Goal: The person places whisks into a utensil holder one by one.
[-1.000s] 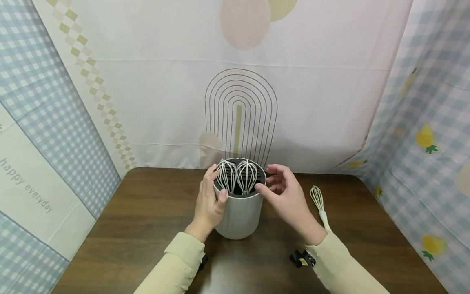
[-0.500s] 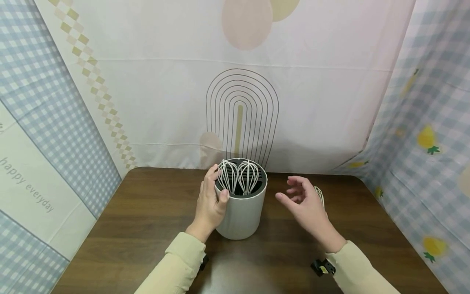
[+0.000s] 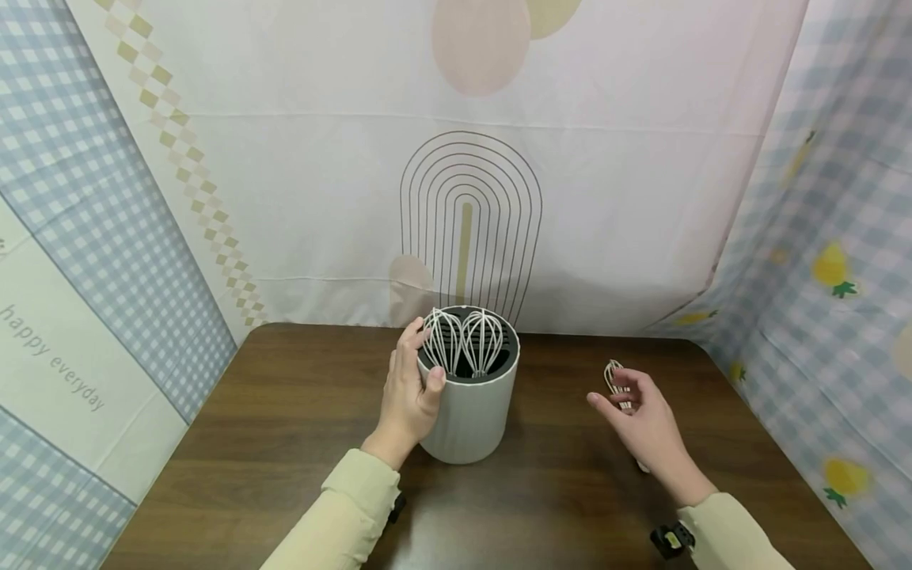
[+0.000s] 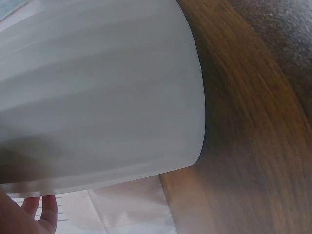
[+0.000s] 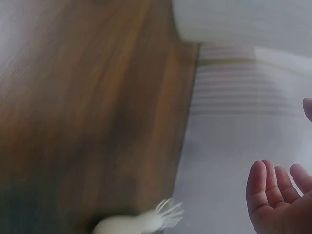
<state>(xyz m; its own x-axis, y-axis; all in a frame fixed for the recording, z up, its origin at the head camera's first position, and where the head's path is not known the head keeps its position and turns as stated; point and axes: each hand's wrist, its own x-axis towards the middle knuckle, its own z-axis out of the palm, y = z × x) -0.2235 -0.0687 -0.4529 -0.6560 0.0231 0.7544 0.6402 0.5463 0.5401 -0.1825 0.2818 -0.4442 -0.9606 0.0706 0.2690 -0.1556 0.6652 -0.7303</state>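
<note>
A pale grey ribbed cylindrical utensil holder (image 3: pixel 466 419) with a black slotted insert stands upright on the table. Two whisks (image 3: pixel 482 344) sit in it side by side, wire ends up, their handles hidden inside. My left hand (image 3: pixel 409 396) grips the holder's left side near the rim, thumb at the front and fingers round the far side. To the right, my right hand (image 3: pixel 648 419) hovers with loosely bent fingers and holds nothing. Partly hidden behind it, a third whisk (image 5: pixel 141 222) with a pale handle lies on the table.
The brown wooden table (image 3: pixel 285 443) ends close behind the holder, against a white patterned cloth (image 3: pixel 321 198). Checked cloths hang at the left (image 3: pixel 100 206) and at the right (image 3: pixel 798 277).
My right hand has left the holder's right rim and moved right, over the lying whisk. The left hand, the holder and its two whisks have stayed in place.
</note>
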